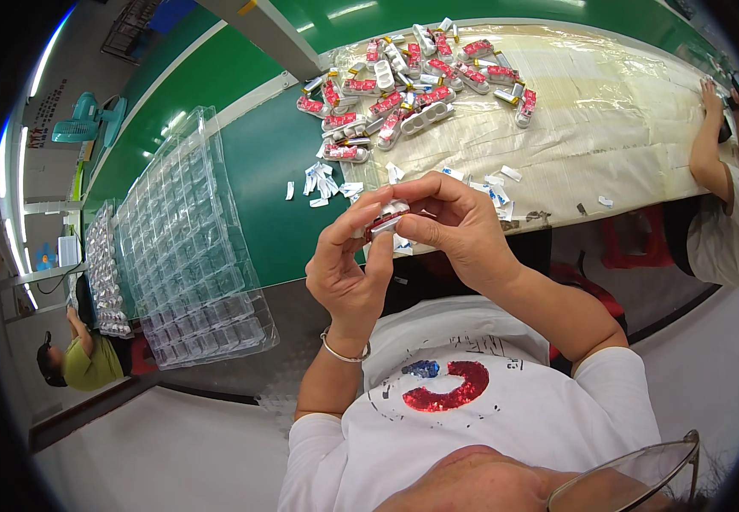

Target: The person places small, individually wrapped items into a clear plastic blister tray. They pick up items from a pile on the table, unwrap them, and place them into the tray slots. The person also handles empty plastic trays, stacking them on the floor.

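My left hand (pixel 345 264) and my right hand (pixel 465 229) meet just over the near edge of the table. Between their fingertips they grip a small white housing with dark red and silver parts (pixel 385 221); the fingers hide much of it. Past the hands lies a pile of similar red-and-white plastic housings (pixel 389 102), mixed with small silver pouch cells with yellow ends (pixel 506 96). Small white slips with blue marks (pixel 321 181) lie scattered left of my hands, and more slips (pixel 497 192) lie to the right.
Clear pocketed plastic trays (pixel 186 230) jut over the table's left edge, beside a filled tray (pixel 107 273). A metal post (pixel 275 38) rises at the back. Film-covered brown paper (pixel 591 128) covers the right side. Co-workers sit far left (pixel 96 363) and right (pixel 732 230).
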Demonstrator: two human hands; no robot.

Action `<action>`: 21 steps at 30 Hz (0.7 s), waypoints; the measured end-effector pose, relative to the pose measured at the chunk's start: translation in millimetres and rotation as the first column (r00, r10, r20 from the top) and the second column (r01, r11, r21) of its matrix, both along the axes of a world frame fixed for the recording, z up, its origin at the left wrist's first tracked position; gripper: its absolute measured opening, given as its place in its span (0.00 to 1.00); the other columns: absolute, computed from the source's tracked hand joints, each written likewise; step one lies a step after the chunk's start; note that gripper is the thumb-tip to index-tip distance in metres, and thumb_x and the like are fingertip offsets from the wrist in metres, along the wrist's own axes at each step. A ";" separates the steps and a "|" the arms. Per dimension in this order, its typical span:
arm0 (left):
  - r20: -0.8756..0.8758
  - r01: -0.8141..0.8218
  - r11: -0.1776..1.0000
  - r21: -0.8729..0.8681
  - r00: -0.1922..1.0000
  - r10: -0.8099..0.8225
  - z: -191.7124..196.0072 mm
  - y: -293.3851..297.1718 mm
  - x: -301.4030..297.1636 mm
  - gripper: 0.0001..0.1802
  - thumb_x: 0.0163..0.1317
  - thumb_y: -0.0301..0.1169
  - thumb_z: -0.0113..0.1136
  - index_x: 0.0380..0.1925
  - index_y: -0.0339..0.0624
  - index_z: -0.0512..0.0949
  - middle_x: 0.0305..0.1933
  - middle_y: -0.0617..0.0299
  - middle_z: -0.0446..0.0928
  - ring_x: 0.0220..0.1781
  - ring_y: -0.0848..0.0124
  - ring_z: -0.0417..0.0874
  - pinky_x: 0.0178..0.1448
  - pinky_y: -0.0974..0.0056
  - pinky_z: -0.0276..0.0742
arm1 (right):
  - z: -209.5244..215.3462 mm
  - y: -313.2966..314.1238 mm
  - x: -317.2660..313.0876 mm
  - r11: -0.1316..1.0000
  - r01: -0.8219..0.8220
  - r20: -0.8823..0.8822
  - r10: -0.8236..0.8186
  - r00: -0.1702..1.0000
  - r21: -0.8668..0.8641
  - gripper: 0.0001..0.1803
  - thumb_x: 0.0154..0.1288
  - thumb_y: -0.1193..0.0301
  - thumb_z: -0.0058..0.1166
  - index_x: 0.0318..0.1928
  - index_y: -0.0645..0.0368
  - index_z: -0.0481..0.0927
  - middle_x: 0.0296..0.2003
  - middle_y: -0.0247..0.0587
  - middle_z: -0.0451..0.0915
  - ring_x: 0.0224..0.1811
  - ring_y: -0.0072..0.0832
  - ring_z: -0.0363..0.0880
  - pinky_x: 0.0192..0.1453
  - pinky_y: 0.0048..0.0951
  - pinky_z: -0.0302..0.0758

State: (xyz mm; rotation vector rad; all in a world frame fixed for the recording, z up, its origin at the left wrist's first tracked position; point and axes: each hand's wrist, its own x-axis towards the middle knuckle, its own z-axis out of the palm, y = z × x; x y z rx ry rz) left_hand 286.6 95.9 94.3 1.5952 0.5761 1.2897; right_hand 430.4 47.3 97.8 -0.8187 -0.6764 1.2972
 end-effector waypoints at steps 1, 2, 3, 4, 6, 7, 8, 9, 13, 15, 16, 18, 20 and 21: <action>-0.022 -0.013 1.000 -0.017 1.000 0.013 -1.4 0.6 -0.7 0.19 0.58 0.11 0.56 0.50 0.31 0.75 0.54 0.42 0.80 0.56 0.62 0.82 0.58 0.64 0.80 | -1.7 1.9 1.0 1.000 -0.002 0.032 0.003 0.999 -0.025 0.19 0.63 0.74 0.64 0.53 0.65 0.77 0.47 0.40 0.81 0.46 0.21 0.81 0.53 0.24 0.80; -0.026 -0.020 0.998 -0.058 0.999 0.019 -0.5 1.4 -0.3 0.18 0.60 0.13 0.57 0.50 0.31 0.76 0.53 0.44 0.80 0.56 0.63 0.82 0.58 0.64 0.80 | -5.3 4.7 1.3 0.999 -0.005 0.040 0.006 0.999 -0.042 0.18 0.64 0.74 0.64 0.52 0.65 0.77 0.47 0.41 0.81 0.46 0.21 0.81 0.54 0.24 0.80; -0.031 -0.027 0.995 -0.099 0.999 0.024 1.0 2.8 0.5 0.16 0.61 0.14 0.58 0.51 0.30 0.76 0.53 0.45 0.80 0.55 0.64 0.82 0.57 0.65 0.80 | -10.7 8.3 1.3 0.998 -0.007 0.047 0.010 0.999 -0.060 0.17 0.64 0.73 0.63 0.52 0.65 0.78 0.48 0.41 0.81 0.46 0.22 0.81 0.54 0.24 0.80; -0.034 -0.034 0.990 -0.139 0.999 0.029 1.8 5.0 1.2 0.15 0.62 0.16 0.58 0.51 0.30 0.77 0.53 0.47 0.81 0.55 0.65 0.83 0.57 0.66 0.80 | -14.9 12.2 1.6 0.997 -0.009 0.056 0.013 0.998 -0.076 0.17 0.64 0.73 0.63 0.51 0.65 0.78 0.48 0.42 0.81 0.46 0.22 0.81 0.54 0.25 0.80; -0.034 -0.010 0.954 -0.300 0.999 -0.001 -0.1 13.0 0.2 0.14 0.65 0.21 0.59 0.51 0.30 0.78 0.51 0.49 0.81 0.54 0.67 0.83 0.56 0.67 0.81 | -19.0 20.2 4.7 0.988 -0.052 -0.078 0.042 0.996 -0.143 0.16 0.64 0.71 0.63 0.50 0.65 0.79 0.48 0.42 0.81 0.46 0.22 0.81 0.55 0.26 0.80; -0.030 0.003 0.926 -0.378 0.999 -0.015 -1.2 17.1 0.8 0.14 0.66 0.23 0.60 0.51 0.30 0.78 0.51 0.49 0.82 0.53 0.68 0.83 0.55 0.67 0.81 | -21.0 23.3 6.3 0.982 -0.077 -0.143 0.052 0.988 -0.174 0.16 0.64 0.71 0.64 0.50 0.65 0.79 0.49 0.43 0.81 0.46 0.22 0.81 0.55 0.26 0.80; -0.017 0.005 0.903 -0.430 1.000 -0.014 -1.2 19.8 1.9 0.15 0.68 0.29 0.60 0.50 0.31 0.79 0.50 0.51 0.82 0.51 0.69 0.84 0.53 0.68 0.83 | -23.3 24.3 7.5 0.983 -0.071 -0.097 0.055 0.994 -0.172 0.16 0.67 0.68 0.61 0.50 0.64 0.80 0.48 0.42 0.81 0.46 0.22 0.81 0.54 0.26 0.81; 0.028 0.029 0.877 -0.479 0.999 -0.017 -0.1 22.0 2.6 0.15 0.68 0.29 0.60 0.51 0.31 0.79 0.50 0.51 0.82 0.50 0.69 0.84 0.53 0.67 0.83 | -23.2 26.2 9.4 0.982 -0.085 -0.113 0.066 0.991 -0.169 0.16 0.68 0.67 0.60 0.51 0.64 0.79 0.48 0.41 0.81 0.46 0.22 0.81 0.54 0.26 0.81; 0.125 0.087 0.799 -0.595 0.992 -0.016 3.0 27.0 -1.5 0.15 0.70 0.30 0.58 0.51 0.32 0.79 0.50 0.50 0.82 0.49 0.68 0.85 0.53 0.66 0.84 | -19.4 25.0 17.9 0.978 -0.139 -0.090 0.126 0.988 -0.156 0.17 0.71 0.64 0.57 0.52 0.63 0.79 0.48 0.40 0.81 0.47 0.22 0.81 0.53 0.26 0.81; 0.131 0.094 0.790 -0.606 0.991 -0.018 2.9 27.7 -3.8 0.15 0.70 0.30 0.57 0.51 0.32 0.78 0.50 0.50 0.82 0.49 0.68 0.85 0.53 0.66 0.84 | -15.5 23.9 20.8 0.978 -0.144 -0.034 0.140 0.990 -0.152 0.18 0.71 0.64 0.57 0.53 0.63 0.79 0.47 0.39 0.81 0.46 0.22 0.81 0.53 0.25 0.81; 0.134 0.099 0.787 -0.609 0.991 -0.021 2.4 27.3 -4.7 0.15 0.70 0.30 0.56 0.51 0.32 0.78 0.50 0.50 0.82 0.50 0.67 0.85 0.53 0.66 0.84 | -14.7 23.7 21.2 0.978 -0.133 -0.007 0.133 0.991 -0.159 0.18 0.70 0.64 0.57 0.53 0.63 0.79 0.47 0.39 0.82 0.46 0.21 0.81 0.53 0.25 0.81; 0.130 0.098 0.784 -0.613 0.991 -0.023 2.1 26.9 -5.3 0.15 0.71 0.30 0.55 0.52 0.31 0.78 0.50 0.48 0.82 0.49 0.67 0.85 0.53 0.66 0.85 | -13.0 23.7 21.3 0.983 -0.110 0.071 0.121 0.990 -0.144 0.18 0.70 0.66 0.58 0.54 0.63 0.78 0.48 0.39 0.81 0.47 0.21 0.81 0.53 0.25 0.80; 0.112 0.087 0.786 -0.613 0.993 -0.022 2.5 27.1 -4.0 0.16 0.72 0.30 0.53 0.53 0.30 0.76 0.50 0.47 0.82 0.47 0.66 0.86 0.52 0.67 0.86 | -12.2 24.1 21.7 0.991 -0.088 0.169 0.104 0.980 -0.098 0.18 0.70 0.68 0.57 0.56 0.63 0.77 0.50 0.40 0.81 0.49 0.22 0.81 0.55 0.27 0.79; 0.124 0.111 0.783 -0.612 0.991 -0.043 2.3 27.2 -4.5 0.16 0.72 0.30 0.52 0.53 0.30 0.76 0.50 0.47 0.82 0.48 0.67 0.86 0.52 0.66 0.86 | -12.5 24.3 21.3 0.993 -0.078 0.181 0.093 0.979 -0.088 0.17 0.69 0.68 0.59 0.55 0.63 0.78 0.49 0.39 0.81 0.48 0.21 0.81 0.53 0.25 0.79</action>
